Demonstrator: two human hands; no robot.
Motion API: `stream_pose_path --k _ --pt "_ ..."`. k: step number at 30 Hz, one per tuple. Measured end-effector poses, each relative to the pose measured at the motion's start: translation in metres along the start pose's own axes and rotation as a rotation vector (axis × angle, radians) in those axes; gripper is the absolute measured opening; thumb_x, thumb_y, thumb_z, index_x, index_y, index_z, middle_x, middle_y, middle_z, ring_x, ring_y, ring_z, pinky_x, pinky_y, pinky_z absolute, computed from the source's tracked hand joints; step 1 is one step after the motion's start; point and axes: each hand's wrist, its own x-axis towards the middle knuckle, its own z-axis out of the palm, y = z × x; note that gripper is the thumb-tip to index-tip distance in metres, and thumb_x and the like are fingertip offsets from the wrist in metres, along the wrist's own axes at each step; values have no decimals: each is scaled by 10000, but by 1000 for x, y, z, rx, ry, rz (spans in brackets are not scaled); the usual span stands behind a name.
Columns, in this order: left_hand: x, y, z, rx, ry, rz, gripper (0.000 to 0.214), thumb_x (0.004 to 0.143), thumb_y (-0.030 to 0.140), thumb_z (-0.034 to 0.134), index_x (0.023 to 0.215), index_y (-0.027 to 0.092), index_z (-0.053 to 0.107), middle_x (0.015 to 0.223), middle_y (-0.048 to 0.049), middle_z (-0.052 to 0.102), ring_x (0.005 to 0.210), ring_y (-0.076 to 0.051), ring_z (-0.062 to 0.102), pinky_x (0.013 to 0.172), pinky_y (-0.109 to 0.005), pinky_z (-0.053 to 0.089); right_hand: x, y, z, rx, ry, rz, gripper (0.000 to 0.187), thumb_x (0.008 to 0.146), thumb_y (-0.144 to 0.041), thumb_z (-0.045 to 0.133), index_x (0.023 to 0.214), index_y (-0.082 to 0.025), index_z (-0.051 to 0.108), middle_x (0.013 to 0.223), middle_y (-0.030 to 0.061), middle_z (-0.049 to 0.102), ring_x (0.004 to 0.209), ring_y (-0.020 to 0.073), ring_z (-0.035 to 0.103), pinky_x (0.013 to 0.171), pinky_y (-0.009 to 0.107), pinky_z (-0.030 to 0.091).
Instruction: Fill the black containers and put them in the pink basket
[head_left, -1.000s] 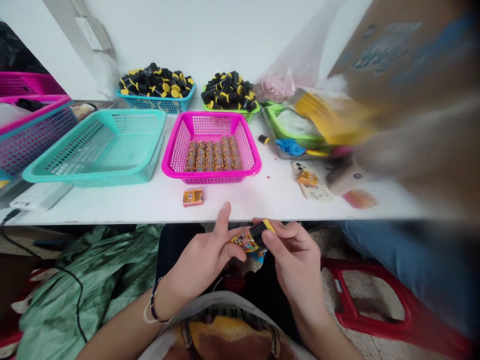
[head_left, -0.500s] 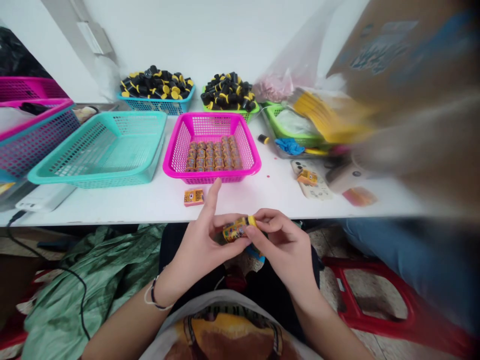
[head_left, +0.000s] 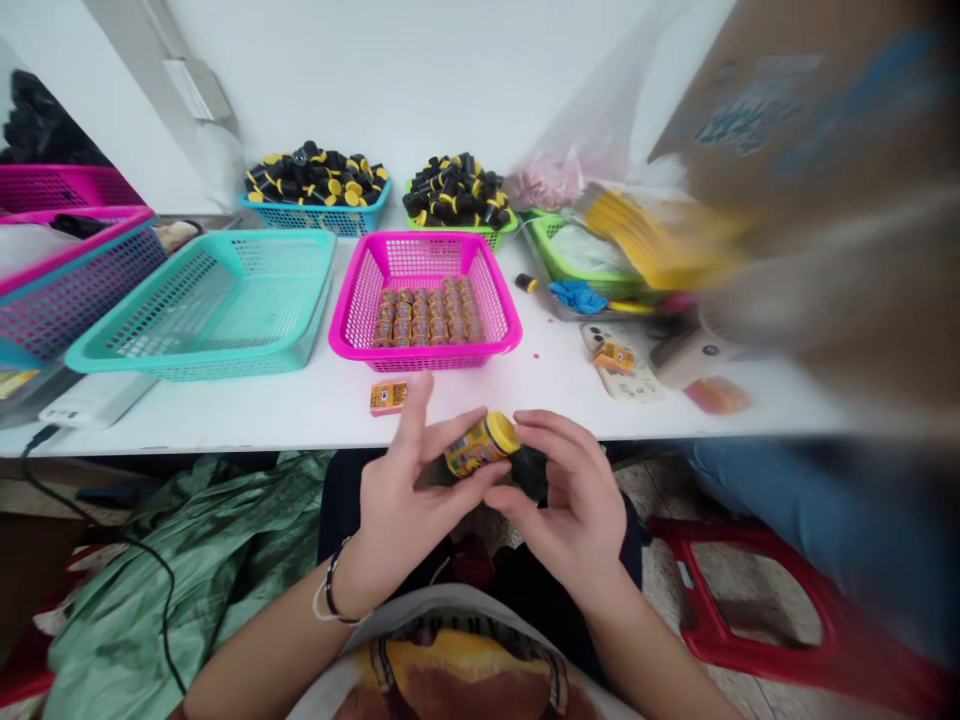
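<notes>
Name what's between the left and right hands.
Head view: a labelled jar with a yellow lid sits between the left hand and the right hand.

The left hand (head_left: 405, 510) and right hand (head_left: 570, 510) were close together, with a yellow-lidded cylindrical printed jar (head_left: 481, 445) between their fingers. Just past the raised left fingertips lay a small orange printed cardboard box (head_left: 388, 398), with the front rim of a magenta plastic mesh basket (head_left: 442, 363) behind it. Ahead of the right fingers, a hand could pass over the white tabletop (head_left: 555, 400) as far as a cream printed card (head_left: 622, 365). Farther left of the left fingers stood a teal plastic mesh basket (head_left: 187, 369). Below and right of the right fingers stood a red plastic stool (head_left: 720, 640).
</notes>
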Motion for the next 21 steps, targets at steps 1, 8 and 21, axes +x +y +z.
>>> stream_pose_path --k 1,8,21 --pt "1 3 1 -89 21 -101 1132 798 224 873 1650 351 139 1185 -37 808 982 -195 803 932 -283 640 0 0 -1 -100 -60 -102 565 837 -272 832 1354 -275 605 1277 112 666 1195 258 656 1029 417 572" --pt "18 15 0 -568 0 -512 1198 721 241 919 1652 235 166 1074 -55 835 922 -190 797 898 -291 638 1 2 10 -329 -121 -280 727 859 -158 723 1523 -215 433 1272 158 635 1245 308 629 1026 481 597" --pt "31 6 -12 -999 -646 -741 1322 808 292 875 1615 286 -172 604 96 670 504 -96 626 519 -153 501 2 -11 19 -159 -135 -277 632 699 -88 649 1314 -211 578 1174 110 700 1175 292 656 1025 509 578"
